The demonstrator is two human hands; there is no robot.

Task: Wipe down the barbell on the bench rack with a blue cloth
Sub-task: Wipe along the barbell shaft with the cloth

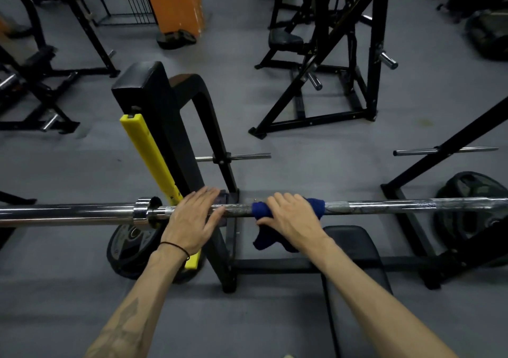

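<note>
The barbell (384, 206) lies level across the rack (176, 138) in front of you, above the bench (354, 250). Your left hand (192, 221) rests flat on the bar beside the collar (143, 212), fingers straight and spread. Just right of it, your right hand (292, 217) presses the cloth (262, 212) on the bar, fingers curled over it, with 1 end hanging below.

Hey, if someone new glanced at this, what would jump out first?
Probably the blue cloth wrapped on the barbell at centre, gripped by the right hand. Next, the left hand resting flat on the bar, beside the yellow guard on the rack.
</note>
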